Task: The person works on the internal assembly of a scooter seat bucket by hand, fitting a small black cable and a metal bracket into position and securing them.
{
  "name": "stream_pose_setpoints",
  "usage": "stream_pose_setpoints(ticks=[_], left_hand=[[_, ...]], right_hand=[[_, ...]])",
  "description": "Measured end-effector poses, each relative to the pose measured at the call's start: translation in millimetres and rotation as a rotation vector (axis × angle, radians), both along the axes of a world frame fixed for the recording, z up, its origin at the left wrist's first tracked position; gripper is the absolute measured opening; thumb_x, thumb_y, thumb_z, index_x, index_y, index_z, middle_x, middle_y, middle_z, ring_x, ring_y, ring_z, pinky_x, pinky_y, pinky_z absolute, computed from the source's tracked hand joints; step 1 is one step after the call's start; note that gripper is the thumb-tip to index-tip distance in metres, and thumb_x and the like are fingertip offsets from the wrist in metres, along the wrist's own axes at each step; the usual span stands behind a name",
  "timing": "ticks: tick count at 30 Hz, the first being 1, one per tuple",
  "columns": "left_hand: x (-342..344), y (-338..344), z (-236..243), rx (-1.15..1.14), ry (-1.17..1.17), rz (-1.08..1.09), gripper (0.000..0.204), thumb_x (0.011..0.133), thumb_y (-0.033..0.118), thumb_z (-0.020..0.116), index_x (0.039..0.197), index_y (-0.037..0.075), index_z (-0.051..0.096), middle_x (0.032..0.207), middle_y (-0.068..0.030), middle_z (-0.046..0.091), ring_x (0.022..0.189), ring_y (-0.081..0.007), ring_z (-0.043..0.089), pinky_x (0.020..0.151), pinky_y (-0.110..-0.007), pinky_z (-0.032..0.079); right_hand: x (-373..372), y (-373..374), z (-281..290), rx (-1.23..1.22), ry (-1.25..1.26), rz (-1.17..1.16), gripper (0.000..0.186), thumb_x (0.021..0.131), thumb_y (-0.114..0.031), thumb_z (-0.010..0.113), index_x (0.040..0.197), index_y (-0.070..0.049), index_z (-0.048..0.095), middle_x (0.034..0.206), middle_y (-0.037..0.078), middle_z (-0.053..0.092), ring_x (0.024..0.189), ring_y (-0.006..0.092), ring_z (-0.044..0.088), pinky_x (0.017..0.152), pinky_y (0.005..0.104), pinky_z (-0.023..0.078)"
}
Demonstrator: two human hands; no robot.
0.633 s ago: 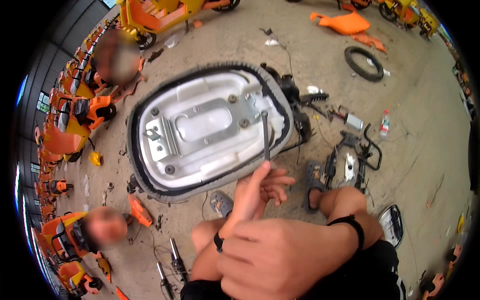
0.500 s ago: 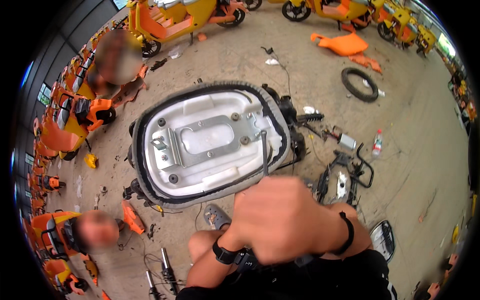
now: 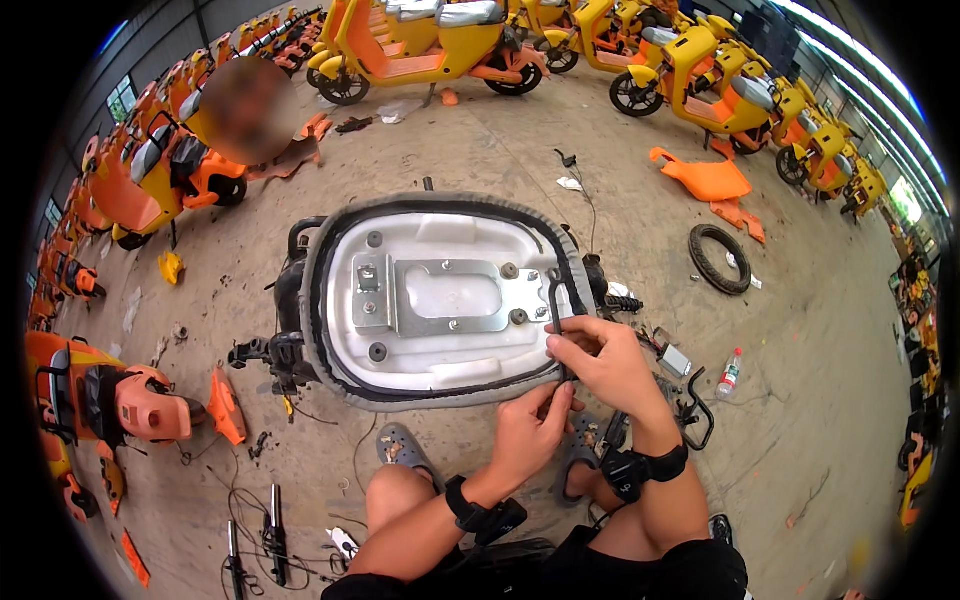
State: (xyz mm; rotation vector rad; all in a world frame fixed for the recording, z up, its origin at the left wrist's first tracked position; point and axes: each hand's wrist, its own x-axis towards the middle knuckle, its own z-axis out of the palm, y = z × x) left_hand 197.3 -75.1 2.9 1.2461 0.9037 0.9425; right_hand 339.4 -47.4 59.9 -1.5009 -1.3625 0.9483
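Note:
An upturned scooter seat (image 3: 470,369) lies in front of me, its white plastic underside facing up inside a grey edge with black trim. A silver metal bracket (image 3: 386,297) is fixed across its middle with bolts, between several dark rubber pads. At the bracket's right end, a slim dark wrench (image 3: 557,302) has its head by the bolts. My right hand (image 3: 612,368) has thumb and fingers closed around the wrench's shaft. Below it, at the seat's near edge, my left hand (image 3: 528,437) pinches the wrench's lower end.
Dark scooter parts (image 3: 290,300) show around and under the seat. Right of it lie a tyre (image 3: 719,259), a plastic bottle (image 3: 730,373), a bent black bar (image 3: 698,415) and orange panels (image 3: 704,178). Fork tubes (image 3: 276,530) and cables lie near left. Yellow scooters (image 3: 420,55) stand in rows behind.
My hands, overlapped and blurred before, are now apart, with the right on the shaft and the left at its lower end. The view has tilted up, showing more scooters.

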Motion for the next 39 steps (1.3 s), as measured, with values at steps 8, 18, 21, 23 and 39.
stream_pose_setpoints(ticks=[8,18,21,23,39], left_hand=[[-0.7,2.4,-14.0,-0.371,-0.153,-0.194,0.038,0.097,0.033,0.06,0.102,-0.005,0.067,0.09,-0.0112,0.071,0.061,-0.0117,0.063,0.048,-0.024,0.048],[-7.3,9.8,-21.1,-0.34,-0.202,0.001,0.054,0.098,0.042,0.054,0.101,-0.011,0.059,0.091,-0.0195,0.069,0.058,-0.0196,0.064,0.047,-0.029,0.049],[-6.2,9.9,-20.0,-0.335,-0.2,0.04,0.051,0.098,0.041,0.056,0.103,-0.01,0.058,0.09,-0.019,0.069,0.058,-0.0194,0.063,0.046,-0.029,0.048],[-8.6,9.3,-15.8,-0.325,-0.195,0.054,0.049,0.097,0.04,0.057,0.106,-0.008,0.058,0.089,-0.0185,0.068,0.058,-0.0193,0.063,0.046,-0.029,0.047],[-14.7,10.2,-9.1,-0.323,-0.156,0.056,0.043,0.096,0.036,0.061,0.111,-0.003,0.051,0.087,-0.0178,0.066,0.055,-0.019,0.059,0.044,-0.029,0.044]], right_hand=[[22.3,12.3,-8.7,0.098,0.056,-0.204,0.022,0.097,-0.008,0.056,0.111,0.005,0.066,0.086,0.005,0.067,0.07,0.0092,0.06,0.066,0.023,0.049],[42.2,13.0,-17.6,0.119,-0.467,-0.114,0.029,0.083,-0.018,0.067,0.11,-0.008,0.07,0.08,0.014,0.064,0.073,0.0282,0.062,0.069,0.0356,0.048],[43.2,14.7,-18.1,0.145,-0.468,-0.093,0.028,0.081,-0.02,0.069,0.107,-0.009,0.073,0.078,0.012,0.06,0.074,0.0287,0.06,0.069,0.0361,0.047],[39.5,15.5,-17.9,0.138,-0.507,-0.086,0.028,0.08,-0.02,0.069,0.106,-0.009,0.073,0.077,0.012,0.06,0.073,0.0285,0.06,0.068,0.0365,0.047],[42.4,14.9,-21.1,0.158,-0.63,-0.083,0.023,0.085,-0.026,0.065,0.103,-0.015,0.075,0.09,0.011,0.059,0.083,0.0333,0.062,0.074,0.0425,0.049]])
